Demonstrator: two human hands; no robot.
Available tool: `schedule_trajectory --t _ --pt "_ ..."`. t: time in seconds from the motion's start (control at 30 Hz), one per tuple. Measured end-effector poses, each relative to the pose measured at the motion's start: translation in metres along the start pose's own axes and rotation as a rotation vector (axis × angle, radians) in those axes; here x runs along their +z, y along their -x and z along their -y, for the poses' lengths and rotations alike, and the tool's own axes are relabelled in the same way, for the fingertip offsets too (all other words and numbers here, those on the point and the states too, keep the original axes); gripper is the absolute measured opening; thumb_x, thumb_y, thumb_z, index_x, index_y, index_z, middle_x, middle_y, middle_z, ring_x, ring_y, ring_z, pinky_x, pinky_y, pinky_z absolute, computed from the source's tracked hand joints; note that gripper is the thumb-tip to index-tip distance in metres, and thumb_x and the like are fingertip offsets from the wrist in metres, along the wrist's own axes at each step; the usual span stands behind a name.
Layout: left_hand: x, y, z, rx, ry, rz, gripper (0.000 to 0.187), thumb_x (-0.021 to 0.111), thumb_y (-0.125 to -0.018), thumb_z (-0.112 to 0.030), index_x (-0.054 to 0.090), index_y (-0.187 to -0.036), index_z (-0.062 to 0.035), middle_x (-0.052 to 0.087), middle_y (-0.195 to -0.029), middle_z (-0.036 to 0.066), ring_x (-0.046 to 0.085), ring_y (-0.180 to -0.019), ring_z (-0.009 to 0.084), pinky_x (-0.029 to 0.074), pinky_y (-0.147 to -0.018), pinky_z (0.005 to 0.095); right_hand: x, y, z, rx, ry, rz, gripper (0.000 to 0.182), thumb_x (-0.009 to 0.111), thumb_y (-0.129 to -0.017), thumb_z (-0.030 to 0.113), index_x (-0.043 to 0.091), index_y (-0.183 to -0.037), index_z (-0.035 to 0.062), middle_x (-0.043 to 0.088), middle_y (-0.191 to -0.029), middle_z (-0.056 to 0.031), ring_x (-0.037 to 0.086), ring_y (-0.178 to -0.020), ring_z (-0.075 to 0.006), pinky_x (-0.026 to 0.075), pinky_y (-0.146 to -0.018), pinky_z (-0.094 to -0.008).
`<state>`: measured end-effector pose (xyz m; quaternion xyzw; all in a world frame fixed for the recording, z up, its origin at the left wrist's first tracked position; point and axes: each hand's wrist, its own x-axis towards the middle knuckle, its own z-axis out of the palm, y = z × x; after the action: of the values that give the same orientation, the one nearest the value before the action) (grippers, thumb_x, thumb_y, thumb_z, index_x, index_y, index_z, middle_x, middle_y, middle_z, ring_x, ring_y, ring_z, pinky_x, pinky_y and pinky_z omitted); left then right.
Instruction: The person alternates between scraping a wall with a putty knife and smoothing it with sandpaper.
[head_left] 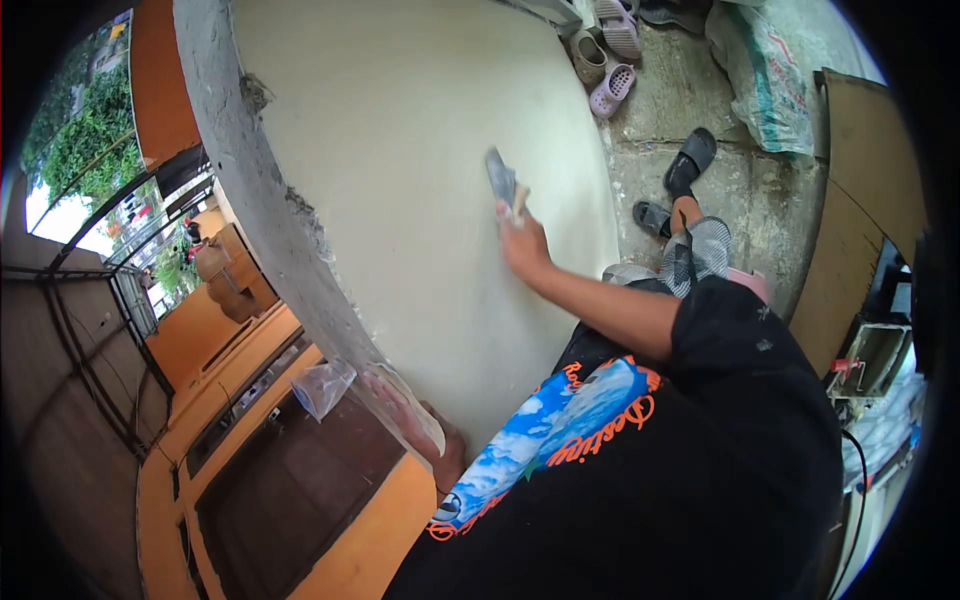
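Note:
My right hand [522, 240] is closed round the handle of a putty knife [503, 180], whose blade lies against the smooth pale wall surface [410, 150]. Lower down, at the rough concrete edge [285, 230] of the wall, my left hand [450, 455] is partly hidden. It is wrapped round the near end of a plastic bag [405, 405] with a reddish print. The bag's clear, crumpled far end [325, 387] sticks out past the edge.
Clogs [612, 90] stand on the concrete floor [745, 195] beside the wall. A white and green sack [775, 90] lies beyond my sandalled feet. A brown board [865, 200] stands at the right. Orange walls and a dark roof frame show at the left.

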<state>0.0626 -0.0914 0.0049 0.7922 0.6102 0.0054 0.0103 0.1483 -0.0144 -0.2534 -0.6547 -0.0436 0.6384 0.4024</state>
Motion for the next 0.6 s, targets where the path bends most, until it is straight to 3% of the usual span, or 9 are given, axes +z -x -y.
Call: schedule_trajectory --t 0.13,0.2,0.27,0.37,0.43,0.47,0.5,0.53,0.6 --pt "0.007 0.016 0.028 -0.108 -0.073 0.056 0.057 0.040 -0.094 -0.028 0.023 -0.138 0.0041 0.026 -0.142 0.022 0.023 -0.133 0.0355 0.020 -0.109 0.0440 -0.014 0.060 -0.002 0.145 0.111 0.129 0.060 0.038 -0.090 0.054 0.058 -0.088 -0.0017 0.052 -0.059 -0.0082 0.055 -0.062 -0.0213 0.043 -0.059 -0.0370" --pt "0.010 0.015 0.053 -0.225 -0.049 0.081 0.054 0.038 -0.096 -0.027 0.024 -0.138 0.0033 0.026 -0.143 0.021 0.023 -0.133 0.0326 0.021 -0.109 0.0420 -0.007 0.015 0.032 0.359 -0.009 0.122 0.056 0.037 -0.091 0.050 0.056 -0.101 -0.0018 0.059 -0.077 -0.0133 0.057 -0.077 -0.0250 0.044 -0.070 -0.0373" --pt "0.013 0.018 0.072 -0.347 -0.013 0.117 0.051 0.036 -0.097 -0.026 0.024 -0.138 0.0025 0.025 -0.143 0.019 0.024 -0.134 0.0297 0.023 -0.108 0.0400 0.015 -0.028 0.030 0.295 -0.129 0.010 0.057 0.031 -0.092 0.047 0.052 -0.112 -0.0026 0.056 -0.109 -0.0250 0.055 -0.101 -0.0376 0.042 -0.086 -0.0421" --pt "0.026 0.029 0.073 -0.501 0.057 0.137 0.049 0.034 -0.098 -0.025 0.024 -0.138 0.0018 0.025 -0.144 0.017 0.024 -0.134 0.0269 0.024 -0.108 0.0380 0.000 -0.061 0.064 0.238 -0.134 0.045 0.059 0.032 -0.092 0.047 0.048 -0.118 -0.0032 0.054 -0.115 -0.0230 0.054 -0.103 -0.0366 0.042 -0.087 -0.0416" --pt "0.038 0.019 0.073 0.204 -0.461 -0.108 0.044 0.032 -0.098 -0.016 0.024 -0.138 -0.0015 0.029 -0.143 0.014 0.031 -0.131 0.0231 0.027 -0.107 0.0350 0.001 -0.054 0.096 0.278 -0.374 0.092 0.057 0.032 -0.093 0.043 0.040 -0.128 -0.0020 0.045 -0.127 -0.0246 0.044 -0.118 -0.0365 0.036 -0.097 -0.0387" --pt "0.035 0.011 0.060 0.191 -0.462 -0.120 0.044 0.032 -0.098 -0.016 0.024 -0.138 -0.0015 0.029 -0.143 0.014 0.031 -0.131 0.0231 0.027 -0.107 0.0350 0.007 -0.034 0.108 0.012 -0.224 0.074 0.055 0.032 -0.094 0.039 0.036 -0.132 -0.0005 0.038 -0.133 -0.0249 0.035 -0.125 -0.0357 0.030 -0.102 -0.0373" --pt "0.025 0.004 0.034 -0.083 -0.207 -0.031 0.044 0.039 -0.094 -0.015 0.031 -0.135 -0.0031 0.030 -0.141 0.019 0.031 -0.130 0.0307 0.025 -0.107 0.0418 0.011 -0.007 0.114 -0.251 -0.069 0.058 0.053 0.033 -0.095 0.035 0.032 -0.135 0.0011 0.031 -0.139 -0.0252 0.027 -0.131 -0.0348 0.023 -0.107 -0.0358" --pt "0.020 0.001 0.019 -0.351 0.058 0.054 0.043 0.045 -0.090 -0.014 0.038 -0.132 -0.0047 0.031 -0.139 0.024 0.030 -0.130 0.0382 0.023 -0.106 0.0485 0.010 0.016 0.119 -0.262 -0.053 0.072 0.053 0.033 -0.095 0.035 0.032 -0.135 0.0011 0.031 -0.139 -0.0252 0.027 -0.131 -0.0348 0.023 -0.107 -0.0358" --pt "0.018 0.006 0.022 -0.221 0.060 0.069 0.048 0.048 -0.088 -0.016 0.037 -0.133 -0.0049 0.030 -0.140 0.025 0.028 -0.131 0.0383 0.021 -0.107 0.0493 0.010 0.048 0.129 -0.792 -0.056 0.071 0.051 0.034 -0.096 0.029 0.027 -0.138 0.0014 0.021 -0.144 -0.0235 0.016 -0.136 -0.0330 0.013 -0.110 -0.0350"
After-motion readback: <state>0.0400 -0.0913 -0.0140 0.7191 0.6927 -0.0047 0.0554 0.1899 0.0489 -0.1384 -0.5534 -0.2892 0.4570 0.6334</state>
